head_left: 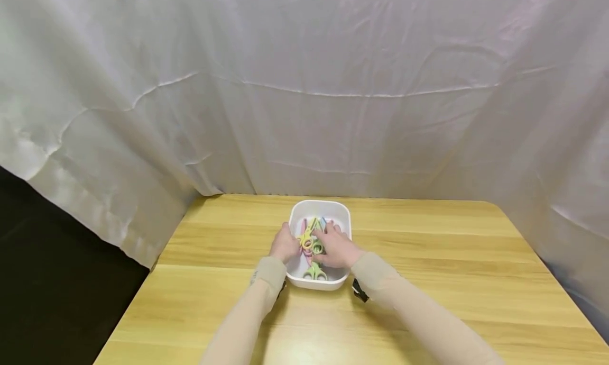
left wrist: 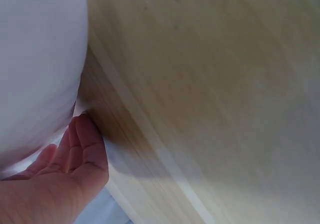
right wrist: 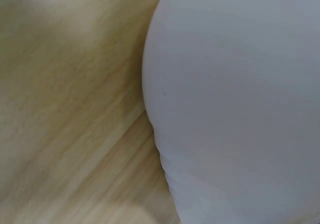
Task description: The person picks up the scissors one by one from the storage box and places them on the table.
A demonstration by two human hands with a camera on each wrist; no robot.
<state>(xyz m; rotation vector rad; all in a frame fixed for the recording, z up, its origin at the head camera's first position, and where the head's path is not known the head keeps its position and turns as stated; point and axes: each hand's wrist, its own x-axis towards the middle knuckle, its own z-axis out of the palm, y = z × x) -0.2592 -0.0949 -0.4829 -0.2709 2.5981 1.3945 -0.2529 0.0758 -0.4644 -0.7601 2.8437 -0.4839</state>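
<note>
A white plastic bin [head_left: 320, 285] stands on the table with several small scissors inside. Yellow-handled scissors [head_left: 307, 243] lie near its middle, and green-handled scissors [head_left: 314, 272] lie at the near end. Pink and blue pieces show partly beneath the right hand. My left hand [head_left: 284, 244] holds the bin's left side; in the left wrist view its fingers [left wrist: 90, 144] lie along the outer wall. Inside the bin, my right hand [head_left: 339, 248] reaches over the scissors, thumb and fingers spread apart. The right wrist view shows only the bin's outer wall and table, not the hand.
The wooden table [head_left: 442, 270] extends to both sides of the bin. A pale grey curtain [head_left: 333, 143] hangs behind its far edge and down both sides. A dark area [head_left: 57, 280] lies beyond the table's left edge.
</note>
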